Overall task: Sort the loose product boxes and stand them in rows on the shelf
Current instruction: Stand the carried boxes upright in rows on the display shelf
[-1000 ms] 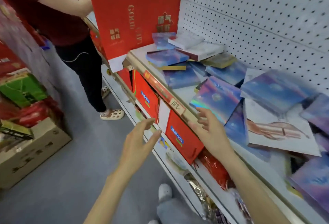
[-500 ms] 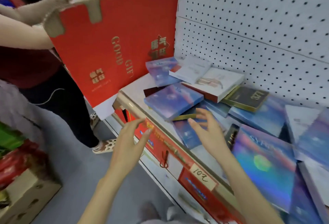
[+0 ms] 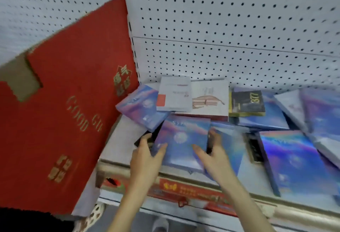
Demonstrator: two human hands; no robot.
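Loose product boxes lie flat and jumbled on the grey shelf (image 3: 119,145). A blue-purple box with a pale round emblem (image 3: 181,139) lies near the front edge. My left hand (image 3: 147,156) grips its left edge, thumb on top. My right hand (image 3: 209,156) grips its right edge, fingers curled over the side. Behind it lie another blue box (image 3: 141,110), a white leaflet-like box (image 3: 174,93), a white box with a drawing (image 3: 209,99) and a black and gold box (image 3: 246,102). More blue holographic boxes (image 3: 292,160) lie to the right.
A large red gift box (image 3: 64,121) tilts over the shelf's left end, close to my left hand. White pegboard (image 3: 220,29) backs the shelf. A red price strip (image 3: 193,191) runs along the front edge. A sandalled foot (image 3: 92,217) shows on the floor below.
My view has swung left along the shelf. Both hands, open in the air before, have come down onto the blue box near the front edge and taken hold of its two sides.
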